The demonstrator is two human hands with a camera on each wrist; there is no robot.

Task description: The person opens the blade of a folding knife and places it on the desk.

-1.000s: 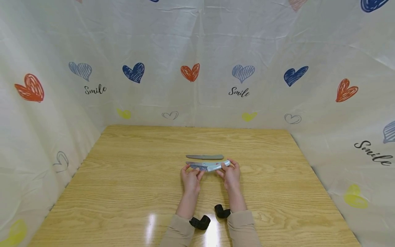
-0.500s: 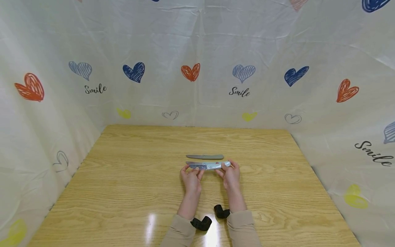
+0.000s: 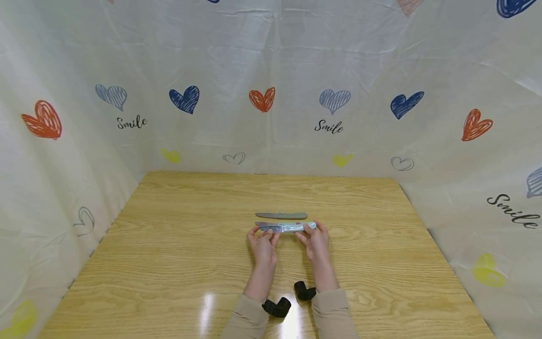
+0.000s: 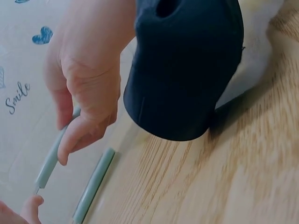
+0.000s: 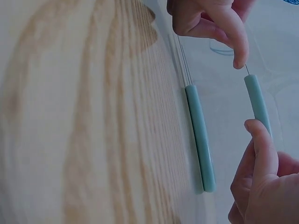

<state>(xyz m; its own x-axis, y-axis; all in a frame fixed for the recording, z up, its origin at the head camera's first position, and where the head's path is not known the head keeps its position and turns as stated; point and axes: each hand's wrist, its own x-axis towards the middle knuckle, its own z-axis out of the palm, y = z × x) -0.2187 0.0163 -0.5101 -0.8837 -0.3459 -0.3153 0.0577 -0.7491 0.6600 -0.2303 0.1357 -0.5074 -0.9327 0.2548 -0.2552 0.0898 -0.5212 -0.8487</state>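
In the head view, both hands hold a table knife (image 3: pixel 294 228) with a silvery blade and pale blue-green handle. It is roughly level, handle to the right. My left hand (image 3: pixel 263 248) pinches the blade; my right hand (image 3: pixel 318 242) grips the handle end. The right wrist view shows the held handle (image 5: pixel 254 95) raised above the tabletop, with the left thumb and fingers at the blade. Behind the hands lies a similar knife (image 3: pixel 292 215), blade to the left. Another blade (image 3: pixel 261 223) shows just behind the held knife, its handle mostly hidden.
The wooden table (image 3: pixel 178 226) extends around the hands. A pale curtain (image 3: pixel 288 56) printed with hearts and "Smile" hangs behind and on both sides. A black wrist camera (image 3: pixel 277 307) is on the left wrist, another black camera (image 3: pixel 304 290) on the right.
The held knife has turned slightly, from handle tilted up at the right to nearly level. Both hands stay almost in place with their hold kept. The knife lying behind has not moved.
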